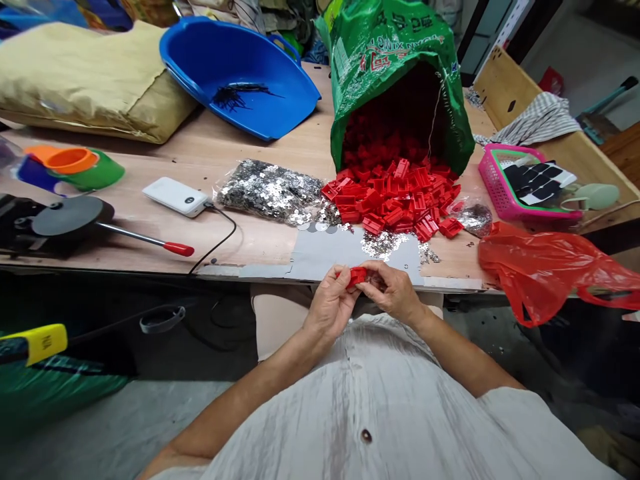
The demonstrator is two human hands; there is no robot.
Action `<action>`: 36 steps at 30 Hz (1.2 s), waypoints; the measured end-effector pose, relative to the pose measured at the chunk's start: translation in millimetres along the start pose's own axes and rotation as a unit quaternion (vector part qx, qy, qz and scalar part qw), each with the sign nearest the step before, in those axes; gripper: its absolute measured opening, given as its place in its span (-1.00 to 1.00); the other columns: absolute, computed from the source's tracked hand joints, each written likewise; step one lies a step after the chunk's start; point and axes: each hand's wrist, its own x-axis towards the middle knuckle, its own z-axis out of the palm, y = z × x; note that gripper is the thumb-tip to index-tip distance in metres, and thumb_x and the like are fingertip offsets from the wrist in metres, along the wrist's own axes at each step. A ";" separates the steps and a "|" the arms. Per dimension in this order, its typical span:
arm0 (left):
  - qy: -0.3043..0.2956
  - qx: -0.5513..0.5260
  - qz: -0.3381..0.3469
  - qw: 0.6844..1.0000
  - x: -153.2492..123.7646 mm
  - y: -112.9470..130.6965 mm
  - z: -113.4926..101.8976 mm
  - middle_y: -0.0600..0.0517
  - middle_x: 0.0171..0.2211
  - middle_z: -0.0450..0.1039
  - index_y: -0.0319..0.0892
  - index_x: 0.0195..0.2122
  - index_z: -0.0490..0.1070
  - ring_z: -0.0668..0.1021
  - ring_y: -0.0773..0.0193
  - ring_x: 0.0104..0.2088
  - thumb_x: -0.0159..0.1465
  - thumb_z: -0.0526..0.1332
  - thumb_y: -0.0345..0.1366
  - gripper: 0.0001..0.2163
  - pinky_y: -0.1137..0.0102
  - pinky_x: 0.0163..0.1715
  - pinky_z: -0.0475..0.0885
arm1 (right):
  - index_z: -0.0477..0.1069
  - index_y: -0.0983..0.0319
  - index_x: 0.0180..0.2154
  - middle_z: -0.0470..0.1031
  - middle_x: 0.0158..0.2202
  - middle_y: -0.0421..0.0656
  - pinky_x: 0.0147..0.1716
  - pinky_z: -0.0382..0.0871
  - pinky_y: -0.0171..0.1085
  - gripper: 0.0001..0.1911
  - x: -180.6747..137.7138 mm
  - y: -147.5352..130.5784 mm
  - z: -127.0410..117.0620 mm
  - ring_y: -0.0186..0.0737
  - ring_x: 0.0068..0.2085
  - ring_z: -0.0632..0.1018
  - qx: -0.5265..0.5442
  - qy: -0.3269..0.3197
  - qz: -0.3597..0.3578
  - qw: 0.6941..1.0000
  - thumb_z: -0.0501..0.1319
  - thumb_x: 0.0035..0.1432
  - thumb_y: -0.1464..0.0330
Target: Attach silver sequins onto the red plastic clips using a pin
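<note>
A small red plastic piece [357, 276] is held between my two hands, just off the table's front edge. My left hand [333, 300] grips its left end with thumb and fingers. On the other end, the fingers of my right hand [393, 291] are closed; whether a small metal part is pinched there too, I cannot tell. Beyond them a grey sheet [320, 257] lies on the table with a scatter of small silvery metal pieces [385, 244]. A heap of similar red plastic pieces [395, 197] spills from a green woven sack [345, 87].
A clear bag of silvery discs [270, 190], a white power bank [175, 196] and a red-handled lever tool [145, 237] lie leftward. Behind stands a blue scoop [240, 60]. At right are a pink basket [493, 180] and a red plastic bag [545, 267] overhanging the edge.
</note>
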 end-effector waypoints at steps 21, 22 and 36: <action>-0.017 0.329 0.121 0.936 3.7 0.1 -22.8 -0.01 -0.12 0.56 -0.16 -0.23 0.44 0.60 0.24 -0.14 -0.02 0.48 -0.35 -0.66 0.33 -0.06 0.48 | 0.44 0.17 -0.29 0.52 -0.23 -0.14 -0.32 0.26 -0.28 -0.92 21.4 72.0 -24.4 -0.19 -0.25 0.50 -0.262 -0.054 0.163 0.950 0.22 0.22 0.31; -0.023 0.386 0.159 0.908 3.6 0.6 -24.5 -0.02 -0.12 0.55 -0.15 -0.22 0.46 0.59 0.22 -0.13 0.01 0.47 -0.33 -0.68 0.33 -0.07 0.49 | 0.44 0.17 -0.30 0.52 -0.24 -0.15 -0.32 0.25 -0.29 -0.93 22.4 71.9 -24.8 -0.19 -0.25 0.50 -0.253 -0.055 0.165 0.952 0.22 0.21 0.32; -0.063 0.649 0.404 0.642 8.2 4.1 -17.0 0.00 -0.27 0.54 -0.15 -0.16 0.38 0.60 0.26 -0.26 0.18 0.33 -0.37 -0.78 0.39 -0.23 0.50 | 0.37 0.20 -0.26 0.44 -0.34 -0.22 -0.34 0.31 -0.34 -0.82 9.6 27.1 -14.5 -0.31 -0.34 0.44 0.163 -0.037 0.184 0.969 0.25 0.11 0.26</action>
